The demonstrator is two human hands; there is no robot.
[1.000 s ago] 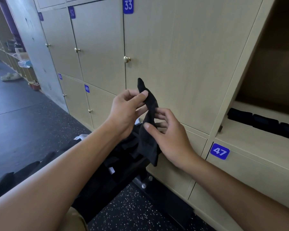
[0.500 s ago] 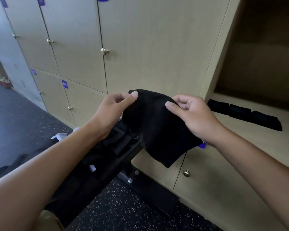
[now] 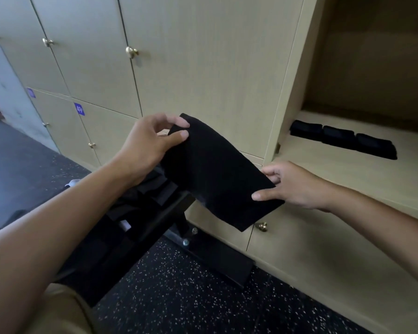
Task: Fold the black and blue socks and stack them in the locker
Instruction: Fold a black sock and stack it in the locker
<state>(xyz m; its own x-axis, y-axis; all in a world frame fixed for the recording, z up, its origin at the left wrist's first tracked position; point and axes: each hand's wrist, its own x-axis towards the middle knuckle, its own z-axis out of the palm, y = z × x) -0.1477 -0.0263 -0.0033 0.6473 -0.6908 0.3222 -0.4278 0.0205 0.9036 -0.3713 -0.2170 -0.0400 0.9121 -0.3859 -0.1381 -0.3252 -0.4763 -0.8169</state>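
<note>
Sock [image 3: 215, 172], black, stretched flat in mid-air between both hands, clear of any surface. Long axis running diagonally, upper-left to lower-right, lower corner hanging past the right-hand pinch. Left hand [image 3: 147, 145] pinching the upper-left end, thumb and fingertips closed on the fabric. Right hand [image 3: 292, 184] pinching the lower-right edge, thumb on the near face, fingers behind. Right-hand grip sitting nearer the open locker [image 3: 348, 169], just off the front edge of its shelf; left-hand grip well apart from it, over the worktop [image 3: 159, 222].

Next fold, by judgement: bring one end across to the other along that axis, then pass right into the locker. Right hand better placed for the drop.

Locker shelf holding three folded socks [image 3: 343, 138], dark, in a row near the left wall, touching end to end; colour black or dark blue, cannot tell. Bare shelf in front of the row.

Worktop carrying a pile of dark socks [image 3: 140, 203], unfolded, near its far end.
</note>
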